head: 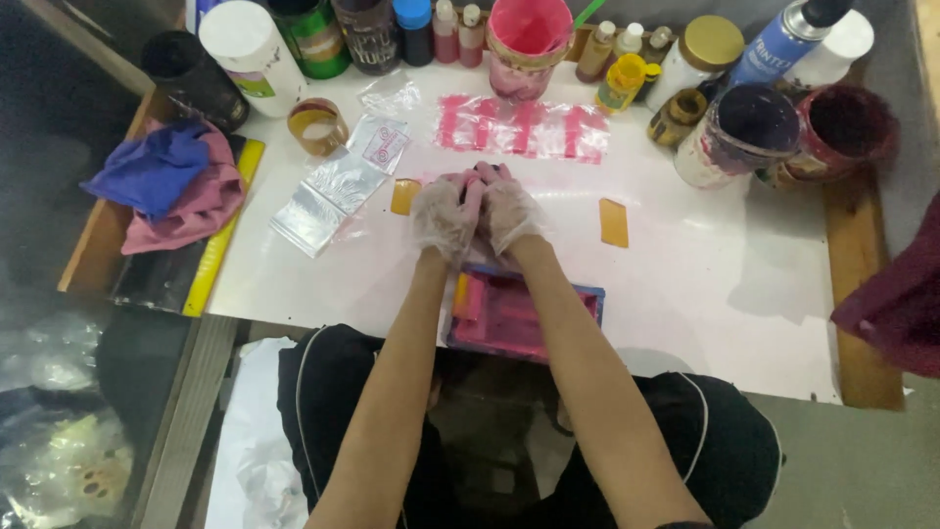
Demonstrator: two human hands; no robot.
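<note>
My left hand (443,214) and my right hand (509,208) wear thin clear plastic gloves stained pink. They are pressed together over the white table (705,264), fingers curled around something small and pink that I cannot make out. Just below them lies a small blue-framed printing screen (519,313) covered in pink ink. An orange card piece (404,196) sits beside my left hand, another orange card (614,222) to the right of my right hand. Beyond the hands lies a clear plastic sheet with pink printed stripes (524,127).
Jars, bottles and paint tubs line the far edge, with an open pink ink tub (529,44) and dark tubs (744,132) at right. Clear bags (333,191), a tape roll (317,124), rags (171,181) and a yellow ruler (223,235) lie left.
</note>
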